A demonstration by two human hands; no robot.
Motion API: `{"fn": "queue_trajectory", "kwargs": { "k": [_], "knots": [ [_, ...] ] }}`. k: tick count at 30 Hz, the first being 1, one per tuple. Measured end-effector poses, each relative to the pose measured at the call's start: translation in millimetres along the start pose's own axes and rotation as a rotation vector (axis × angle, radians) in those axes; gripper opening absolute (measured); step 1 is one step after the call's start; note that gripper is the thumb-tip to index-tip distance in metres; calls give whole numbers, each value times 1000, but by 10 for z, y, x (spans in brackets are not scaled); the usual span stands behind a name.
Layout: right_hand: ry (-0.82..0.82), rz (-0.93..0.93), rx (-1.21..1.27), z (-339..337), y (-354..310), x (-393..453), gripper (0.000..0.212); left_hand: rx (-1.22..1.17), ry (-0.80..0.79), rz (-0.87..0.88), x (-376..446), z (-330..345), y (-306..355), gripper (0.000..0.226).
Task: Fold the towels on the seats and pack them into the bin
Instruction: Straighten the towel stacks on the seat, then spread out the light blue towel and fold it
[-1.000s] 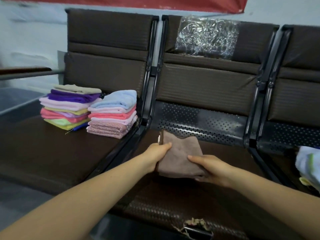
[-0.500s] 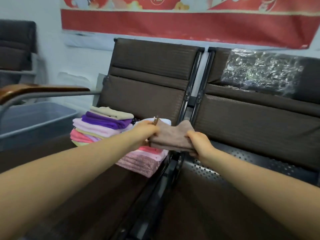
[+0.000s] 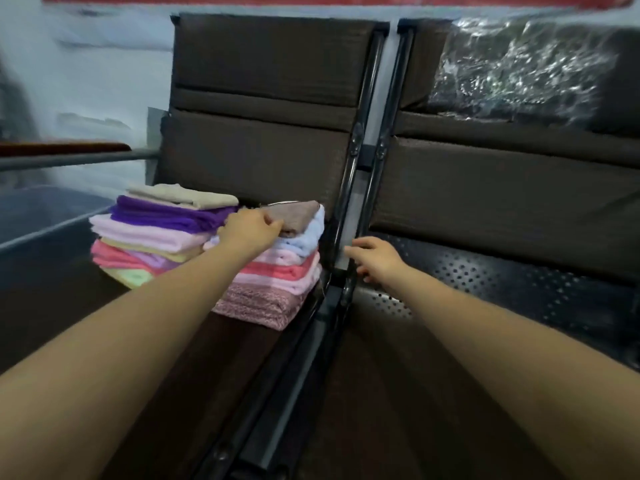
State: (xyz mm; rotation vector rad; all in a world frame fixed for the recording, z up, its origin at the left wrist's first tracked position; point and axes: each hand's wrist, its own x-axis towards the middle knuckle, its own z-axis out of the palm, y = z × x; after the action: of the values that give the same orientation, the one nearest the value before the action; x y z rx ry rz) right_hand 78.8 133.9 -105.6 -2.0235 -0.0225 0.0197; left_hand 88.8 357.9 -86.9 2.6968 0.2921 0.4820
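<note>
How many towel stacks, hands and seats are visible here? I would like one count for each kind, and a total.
Towel stacks: 2, the left stack and the right stack, which has the brown towel on top
Hands: 2, the left hand gripping the brown towel and the empty right hand
Seats: 2, the left seat and the right seat
Total: 6

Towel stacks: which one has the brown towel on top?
The right stack, nearest the seat divider; the left hand rests on its brown towel. The left stack is topped beige.
</note>
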Motion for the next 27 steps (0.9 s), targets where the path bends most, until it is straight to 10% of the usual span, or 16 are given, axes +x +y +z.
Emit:
{"fn": "queue_trajectory", "kwargs": {
  "k": [4,19,27],
  "knots": [
    [9,114,-19,-696,351,-680,24,-76,78,145,-720,-159,562,27],
    [372,275,197,-3295,1099,-2703,19,-890,-861,76,-3563,419,3601,25],
    [887,142,-453,-4601,1963,-3448,21,-868,-937,75,-3866,1053,4675,27]
  ]
}}
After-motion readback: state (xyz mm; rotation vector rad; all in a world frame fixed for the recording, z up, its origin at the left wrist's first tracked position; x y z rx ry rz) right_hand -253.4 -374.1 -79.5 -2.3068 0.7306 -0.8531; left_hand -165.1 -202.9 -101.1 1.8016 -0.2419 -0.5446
